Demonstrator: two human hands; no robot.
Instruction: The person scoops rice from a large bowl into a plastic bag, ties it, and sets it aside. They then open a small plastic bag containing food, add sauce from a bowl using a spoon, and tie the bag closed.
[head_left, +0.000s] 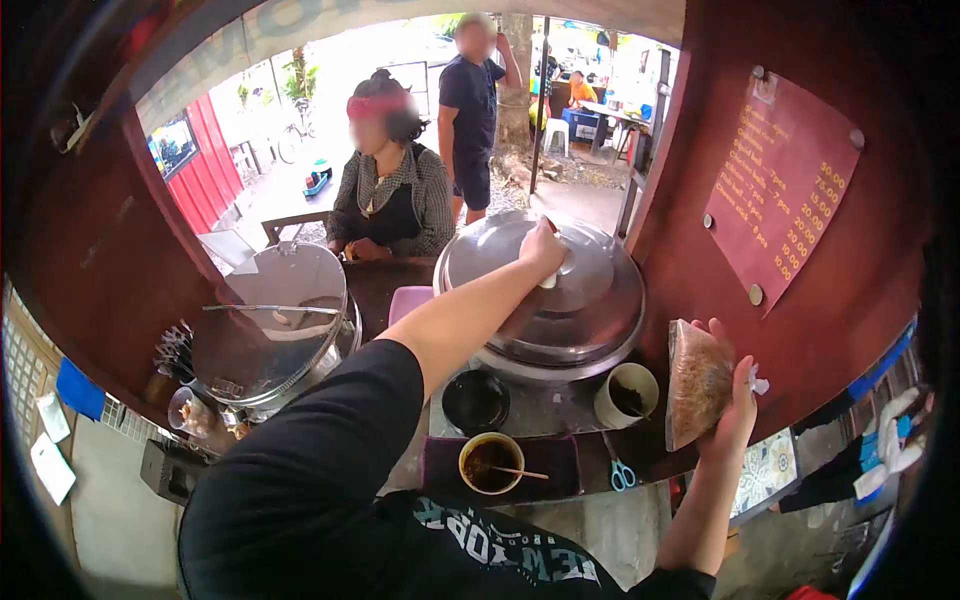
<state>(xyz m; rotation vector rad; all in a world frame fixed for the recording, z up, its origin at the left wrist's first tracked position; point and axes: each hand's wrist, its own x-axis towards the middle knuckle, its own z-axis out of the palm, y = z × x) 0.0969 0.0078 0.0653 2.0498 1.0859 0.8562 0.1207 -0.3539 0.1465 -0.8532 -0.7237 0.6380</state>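
My left hand [543, 252] is closed at the top of a large shiny metal lid [490, 285], over its middle. The handle is mostly covered by my fingers; a bit of white and red shows beside them. The lid sits on a wide round steamer pot [560, 375]. At the right, my right hand [738, 405] holds up a clear plastic bag [697, 385] filled with brown, grainy food. Its fingers wrap behind the bag, and a twisted white end sticks out past the thumb.
On the counter are a bowl of dark sauce [485, 468] with a stick, a black dish [475, 402], a cream container [622, 392] and blue-handled scissors [622, 474]. A second metal pot [265, 320] stands left. Two people are beyond the counter. A red price list [785, 190] hangs right.
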